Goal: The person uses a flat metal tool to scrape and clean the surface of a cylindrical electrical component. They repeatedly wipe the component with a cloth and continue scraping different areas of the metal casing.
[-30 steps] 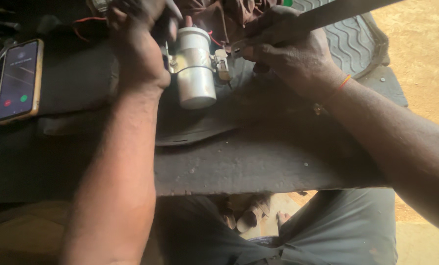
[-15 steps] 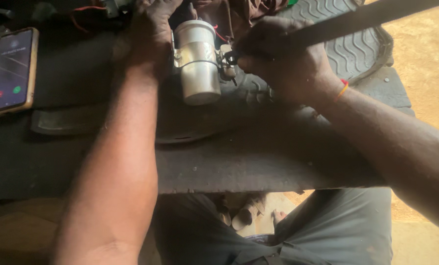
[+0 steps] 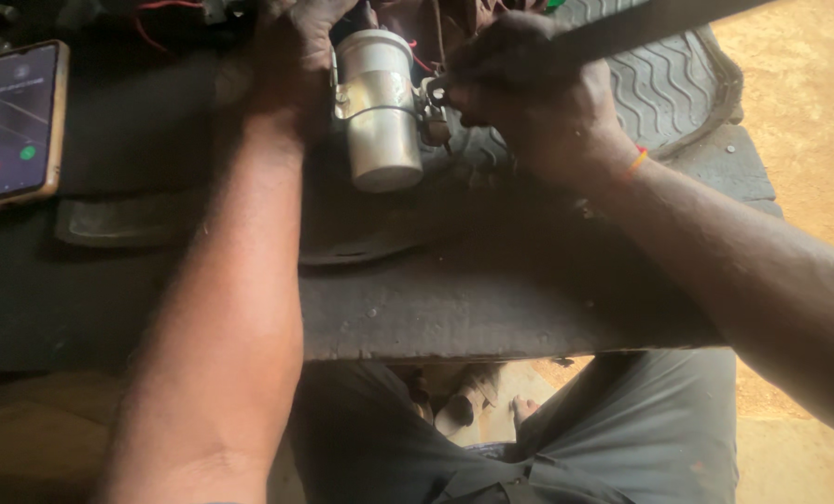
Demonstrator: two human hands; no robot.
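A silver metal cylinder [image 3: 380, 112] with a clamp band around it lies on a dark workbench [image 3: 492, 299]. My left hand [image 3: 296, 56] grips the cylinder's left side near its top end. My right hand [image 3: 520, 93] is closed on a small metal tool [image 3: 433, 91] pressed against the clamp bracket on the cylinder's right side. Red wires [image 3: 170, 7] run behind the cylinder at the top edge.
A phone [image 3: 16, 121] with a lit screen lies at the bench's far left. A ribbed dark rubber mat [image 3: 669, 84] sits at the right, with a long dark bar [image 3: 660, 23] above it. Sandy ground [image 3: 799, 112] lies to the right. My grey trousers [image 3: 622, 439] are below the bench.
The view has shifted slightly, so the cylinder and both hands sit higher in the frame. Both hands keep their hold on the cylinder and the tool.
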